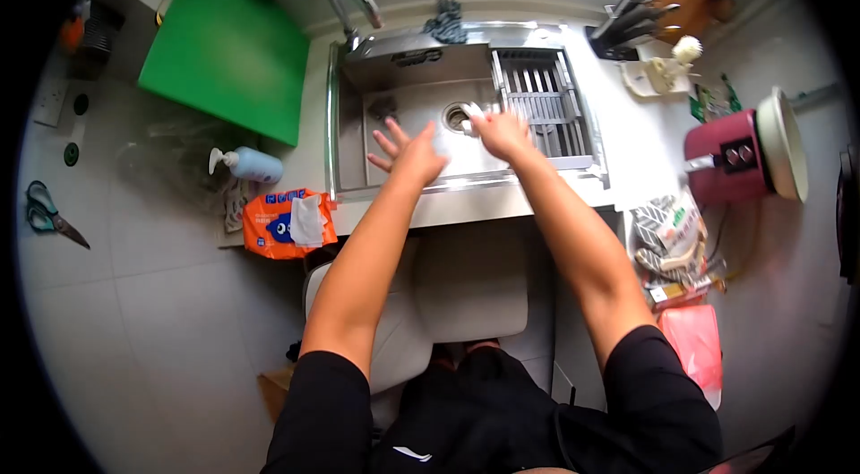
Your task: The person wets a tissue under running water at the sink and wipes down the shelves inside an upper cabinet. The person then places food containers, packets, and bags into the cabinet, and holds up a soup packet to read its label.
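Note:
Over the front part of the steel sink [403,71], my left hand [415,154] is held with its fingers spread and nothing in it. To its right, my right hand [504,133] is closed on a small white crumpled tissue [471,113], which sticks out past the fingertips. Beneath the tissue lies the round drain [457,116], partly covered from view. A grey slatted drain rack [542,102] sits in the right side of the sink, just beyond my right hand.
A chrome faucet [345,4] rises behind the sink beside a green cutting board [228,53]. A soap bottle [255,165] and an orange tissue pack [278,228] stand left. A knife block [618,39] and a maroon appliance [726,156] are right. A pale chair [470,286] is below.

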`<state>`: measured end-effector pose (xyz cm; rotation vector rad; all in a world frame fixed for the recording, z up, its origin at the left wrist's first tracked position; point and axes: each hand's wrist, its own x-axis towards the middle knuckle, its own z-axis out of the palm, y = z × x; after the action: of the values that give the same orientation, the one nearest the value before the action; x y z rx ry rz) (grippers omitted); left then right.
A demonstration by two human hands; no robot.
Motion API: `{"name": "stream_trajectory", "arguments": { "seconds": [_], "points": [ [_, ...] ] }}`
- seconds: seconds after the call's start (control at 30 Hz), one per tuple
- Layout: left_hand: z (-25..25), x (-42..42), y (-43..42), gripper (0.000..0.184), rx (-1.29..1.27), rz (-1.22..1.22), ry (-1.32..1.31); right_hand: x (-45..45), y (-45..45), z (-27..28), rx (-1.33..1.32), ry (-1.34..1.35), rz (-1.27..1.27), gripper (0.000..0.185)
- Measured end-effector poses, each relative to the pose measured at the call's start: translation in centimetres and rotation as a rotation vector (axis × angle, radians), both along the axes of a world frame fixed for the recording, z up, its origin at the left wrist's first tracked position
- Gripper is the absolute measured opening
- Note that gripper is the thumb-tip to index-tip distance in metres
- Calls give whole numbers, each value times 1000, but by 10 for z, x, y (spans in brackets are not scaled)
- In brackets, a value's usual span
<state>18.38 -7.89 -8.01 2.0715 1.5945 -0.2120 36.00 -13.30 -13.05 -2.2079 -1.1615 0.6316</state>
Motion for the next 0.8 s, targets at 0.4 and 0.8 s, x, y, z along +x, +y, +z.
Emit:
{"name": "stream_trajectory", "arguments": {
  "seconds": [0.4,0.8],
  "points": [
    [10,-338,-191,50,537,168,-32,-130,-445,-43,80,59,-527,42],
    [-40,-447,-201,103,-65,160,36,-204,-621,38,147,-93,-852,40]
  ]
}}
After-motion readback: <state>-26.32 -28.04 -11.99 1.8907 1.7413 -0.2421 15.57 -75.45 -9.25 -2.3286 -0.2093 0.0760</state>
